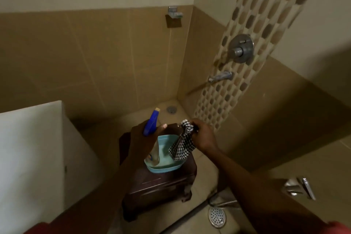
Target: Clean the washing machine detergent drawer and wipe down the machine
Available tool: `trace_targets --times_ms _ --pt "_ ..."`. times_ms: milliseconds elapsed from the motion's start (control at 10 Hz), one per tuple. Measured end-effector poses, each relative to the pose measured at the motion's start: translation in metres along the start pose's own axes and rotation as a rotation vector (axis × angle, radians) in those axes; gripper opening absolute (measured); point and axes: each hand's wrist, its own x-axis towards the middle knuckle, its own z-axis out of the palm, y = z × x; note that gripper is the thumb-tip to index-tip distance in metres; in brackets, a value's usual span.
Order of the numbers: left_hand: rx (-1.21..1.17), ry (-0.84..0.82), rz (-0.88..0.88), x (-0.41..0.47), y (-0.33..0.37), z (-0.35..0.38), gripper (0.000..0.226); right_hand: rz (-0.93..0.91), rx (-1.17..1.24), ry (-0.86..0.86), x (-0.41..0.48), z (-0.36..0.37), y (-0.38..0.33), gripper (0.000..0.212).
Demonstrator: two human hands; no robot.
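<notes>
Hands aloft: left (144, 138) grips bottle (151, 122), right (204, 136) seemingly cloth (182, 147).

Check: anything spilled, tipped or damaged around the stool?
Nothing stands out. The blue basin sits flat on the stool; the left hand holds the spray bottle, the right hand the checked cloth. No spill shows.

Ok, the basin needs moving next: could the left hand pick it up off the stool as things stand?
Probably not yet: the left hand grips the spray bottle right at the basin, and the right hand holds the checked cloth. Otherwise the way looks free.
</notes>
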Motion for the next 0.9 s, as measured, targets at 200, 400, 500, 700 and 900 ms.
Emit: trace_targets --times_ms 200,400,500,700,900 --pt "-0.039 -0.023 -0.058 0.028 -0.038 0.023 0.019 0.055 -0.061 -0.077 0.037 0.058 0.033 0.033" --pt "-0.085 -0.058 -0.138 0.046 -0.073 0.039 0.036 0.107 -0.115 -0.146 0.044 0.087 0.052 0.024" --pt "-0.035 -0.089 -0.130 0.052 -0.087 0.043 0.041 0.123 -0.157 -0.196 0.046 0.095 0.058 0.025" --pt "0.010 -0.122 -0.098 0.048 -0.107 0.042 0.051 0.225 -0.221 -0.236 0.050 0.100 0.070 0.025" --pt "-0.008 -0.083 -0.155 0.040 -0.115 0.047 0.062 0.234 -0.152 -0.199 0.047 0.089 0.072 0.022"
